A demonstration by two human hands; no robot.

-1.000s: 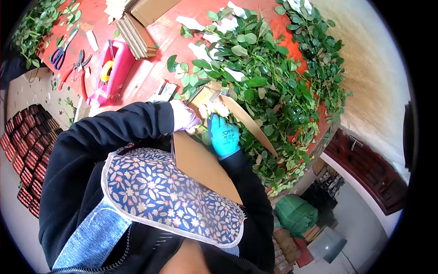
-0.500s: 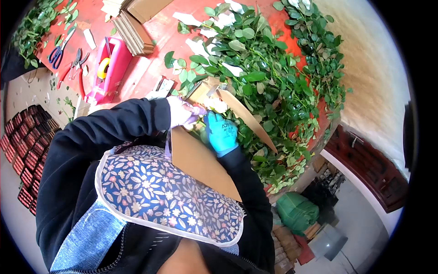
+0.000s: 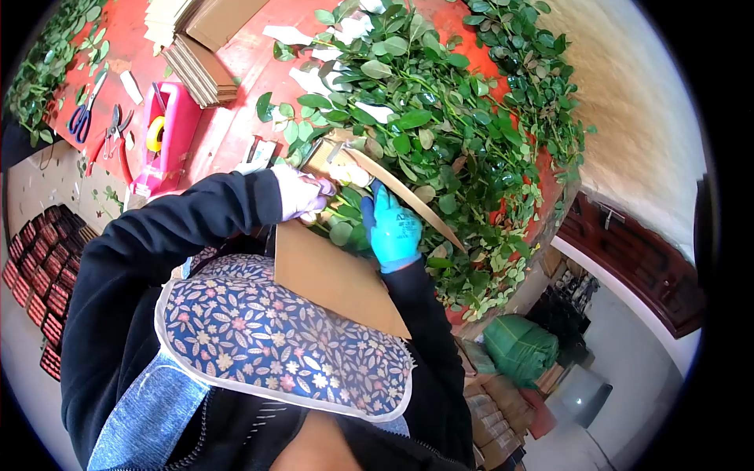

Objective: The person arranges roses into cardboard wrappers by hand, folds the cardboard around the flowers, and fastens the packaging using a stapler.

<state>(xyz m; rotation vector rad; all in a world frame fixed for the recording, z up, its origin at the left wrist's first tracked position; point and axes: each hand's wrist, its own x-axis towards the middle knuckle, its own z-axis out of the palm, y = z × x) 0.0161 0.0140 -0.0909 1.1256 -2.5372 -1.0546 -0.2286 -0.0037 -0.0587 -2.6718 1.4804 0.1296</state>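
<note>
My left hand (image 3: 302, 194), in a pale whitish-purple glove, has its fingers curled together beside green rose stems (image 3: 338, 208). What lies inside those fingers is hidden. Pale rose heads (image 3: 350, 174) rest against a bent sheet of brown cardboard (image 3: 338, 279), whose lower part lies before the flowered apron. To their right is my right hand (image 3: 394, 229) in a turquoise glove, fingers stretched upward and the dark blue thumb apart from them. Its fingertips are close to the rose heads and the raised cardboard strip (image 3: 412, 200); contact cannot be made out.
Leafy rose stems (image 3: 448, 125), some heads in white wraps, spread over the red table (image 3: 259, 59). Left of them lie stacked cardboard sheets (image 3: 200, 71), a pink tape dispenser (image 3: 174, 129), red-handled pruners (image 3: 114, 133) and scissors (image 3: 82, 114). A green bundle (image 3: 521, 349) sits on the floor.
My right hand has shifted right, away from the left hand, and its thumb has parted from the fingers. More stems and leaves show between the hands. The whole view has shifted slightly.
</note>
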